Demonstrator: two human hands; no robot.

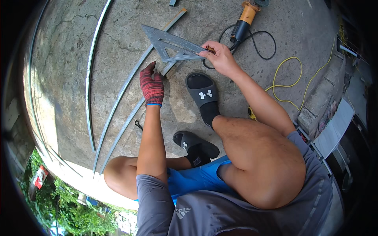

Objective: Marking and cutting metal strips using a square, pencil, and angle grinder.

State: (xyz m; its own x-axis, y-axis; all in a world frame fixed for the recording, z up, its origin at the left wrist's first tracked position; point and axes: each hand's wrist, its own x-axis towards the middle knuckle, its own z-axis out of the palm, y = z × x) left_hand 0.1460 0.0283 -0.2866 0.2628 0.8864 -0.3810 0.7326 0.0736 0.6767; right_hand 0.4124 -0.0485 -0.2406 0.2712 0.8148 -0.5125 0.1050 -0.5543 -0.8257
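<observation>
At upper centre, the right hand (pixel 223 59) pinches a speed square (pixel 171 38); whether the left hand (pixel 152 85) grips, I cannot tell.

I'm in an outdoor yard that serves as a makeshift metalworking spot. Under me is rough, cracked concrete ground (pixel 65 74), bright with sunlight along one edge, and leafy green plants (pixel 75 210) grow past it. Long metal strips (pixel 90 70) lie straight on the ground, near a corded orange-and-black angle grinder (pixel 247 16). The metal set square (pixel 167 35) I hold suits such work, and a yellow cord (pixel 292 58) loops near some grey blocks (pixel 321 89) at the side.
</observation>
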